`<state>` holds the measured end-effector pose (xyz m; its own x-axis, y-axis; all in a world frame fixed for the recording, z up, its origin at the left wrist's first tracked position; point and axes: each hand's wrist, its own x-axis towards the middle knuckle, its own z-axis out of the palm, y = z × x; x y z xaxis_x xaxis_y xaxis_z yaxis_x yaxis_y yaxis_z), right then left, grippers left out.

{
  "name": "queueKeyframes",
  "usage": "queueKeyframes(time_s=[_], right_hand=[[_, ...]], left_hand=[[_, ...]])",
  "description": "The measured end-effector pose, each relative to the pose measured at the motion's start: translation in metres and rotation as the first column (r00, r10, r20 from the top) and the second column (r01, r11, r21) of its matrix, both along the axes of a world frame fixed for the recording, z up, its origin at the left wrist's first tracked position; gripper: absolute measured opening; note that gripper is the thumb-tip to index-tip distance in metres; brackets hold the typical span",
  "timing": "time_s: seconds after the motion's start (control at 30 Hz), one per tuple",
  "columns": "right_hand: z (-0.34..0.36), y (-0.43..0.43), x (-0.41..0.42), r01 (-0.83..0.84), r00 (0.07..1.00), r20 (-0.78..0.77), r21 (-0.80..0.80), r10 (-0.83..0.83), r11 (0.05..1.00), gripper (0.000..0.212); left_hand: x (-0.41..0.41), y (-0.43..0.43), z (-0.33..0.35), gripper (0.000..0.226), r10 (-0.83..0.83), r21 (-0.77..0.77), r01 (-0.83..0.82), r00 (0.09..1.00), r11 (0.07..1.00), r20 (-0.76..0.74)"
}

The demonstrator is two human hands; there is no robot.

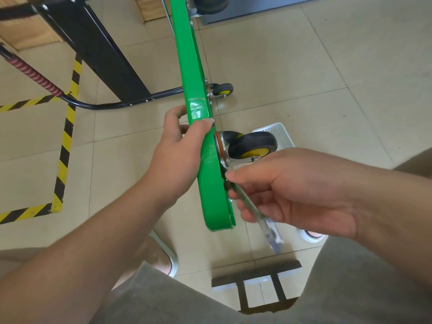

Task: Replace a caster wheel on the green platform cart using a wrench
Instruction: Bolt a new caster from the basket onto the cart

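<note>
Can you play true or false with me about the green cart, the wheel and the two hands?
1. The green cart is tipped up on its edge. True.
2. The left hand is holding a hammer. False: it grips the edge of the cart.
3. The right hand holds a wrench against the cart, just below the nearest wheel. True.
4. The nearest wheel has been taken off and lies on the floor. False: it is still mounted on the cart's underside.
5. A white basket sits on the floor behind that wheel. True.
6. The floor stripes are red and white. False: the striped tape is yellow and black.
</note>
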<state>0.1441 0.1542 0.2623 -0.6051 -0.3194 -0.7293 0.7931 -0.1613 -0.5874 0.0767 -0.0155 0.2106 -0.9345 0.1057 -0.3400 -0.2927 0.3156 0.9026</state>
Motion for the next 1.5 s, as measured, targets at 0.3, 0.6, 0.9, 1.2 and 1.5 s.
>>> queueKeyframes(time_s=[0.3,0.6,0.9,1.2,1.5], right_hand=[[-0.027,0.005,0.03,-0.061,0.997,-0.028,0.317,0.074,0.947,0.011],[-0.037,-0.003,0.021,-0.045,0.991,-0.107,0.325,0.085,0.945,0.012],[-0.028,-0.01,0.015,-0.052,0.982,-0.165,0.234,0.092,0.971,0.014],[-0.004,-0.01,-0.001,0.089,0.995,-0.05,-0.043,-0.091,0.995,0.013],[-0.005,-0.007,-0.001,0.122,0.993,0.003,-0.089,-0.122,0.989,0.01]], left_hand=[[0.0,0.0,0.001,0.047,-0.019,0.004,0.019,0.999,1.0,0.026],[0.0,0.0,0.001,0.046,-0.018,-0.001,0.018,1.0,1.0,0.025],[0.0,0.0,0.001,0.043,-0.013,-0.003,0.013,1.0,1.0,0.021],[0.001,0.002,0.003,0.04,0.013,-0.002,-0.013,1.0,1.0,0.005],[0.001,0.001,0.003,0.042,0.006,-0.004,-0.006,1.0,1.0,0.004]])
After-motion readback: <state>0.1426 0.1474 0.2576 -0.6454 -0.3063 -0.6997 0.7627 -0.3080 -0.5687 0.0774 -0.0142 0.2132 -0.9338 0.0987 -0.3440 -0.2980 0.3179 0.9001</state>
